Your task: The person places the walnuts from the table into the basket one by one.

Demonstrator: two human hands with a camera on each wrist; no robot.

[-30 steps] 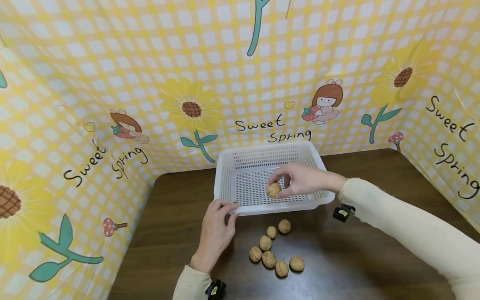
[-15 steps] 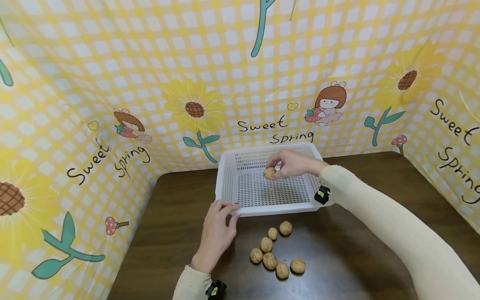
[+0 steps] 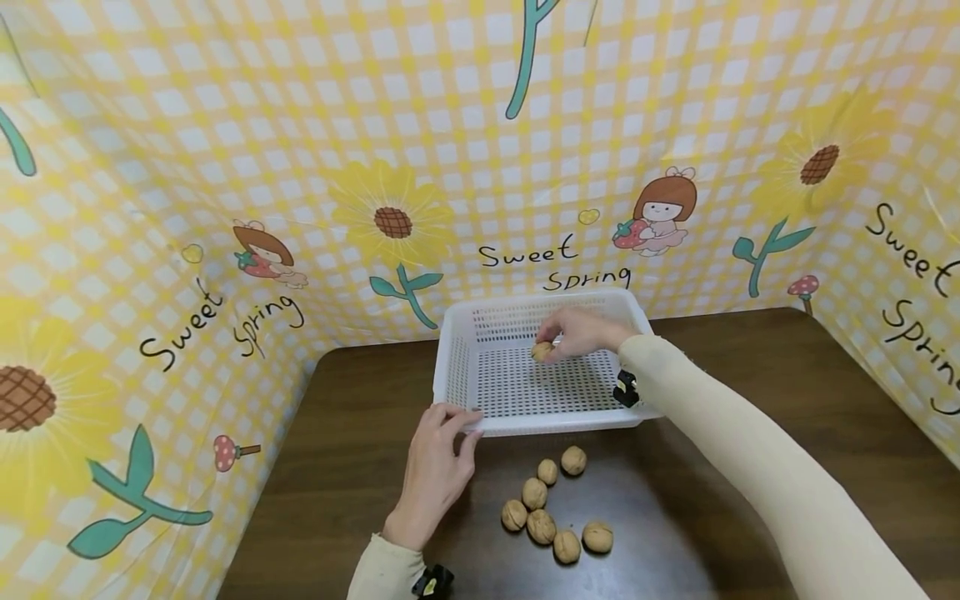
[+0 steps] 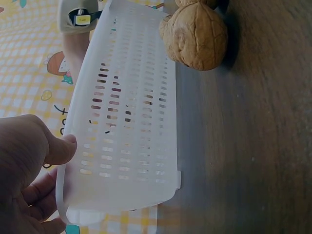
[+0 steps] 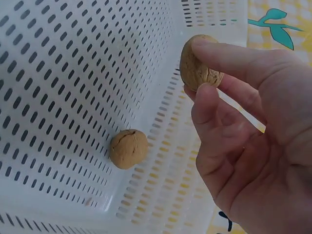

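Head view: one held walnut (image 3: 542,352), pinched by the right hand (image 3: 581,332), inside a rectangular white slotted basket (image 3: 566,423). Left hand (image 3: 435,462), gripping the rim at the near left corner. Seven loose walnuts (image 3: 541,527), in a curved scatter in front of the basket. Table (image 3: 360,417): dark brown, wood-grained, faintly glossy (probably smooth enough for a round shell to roll). Surround: yellow-and-white checked cloth (image 3: 285,150) on the left, back and right, printed with sunflowers and the words "Sweet Spring".

Left wrist view: basket wall, thin and translucent; rim between the left hand's thumb and fingers. Likely light, slightly flexible and easily nudged; the rim looks the sensible place to hold. Some loose walnuts lie near the outer wall.

Right wrist view: held walnut between thumb and fingertips, a narrow grip. Shell wrinkled; presumably light, hard and not slippery, though it could crack under a sharp knock; best taken round its middle. Second walnut (image 5: 128,149), resting in the basket at the foot of a wall.
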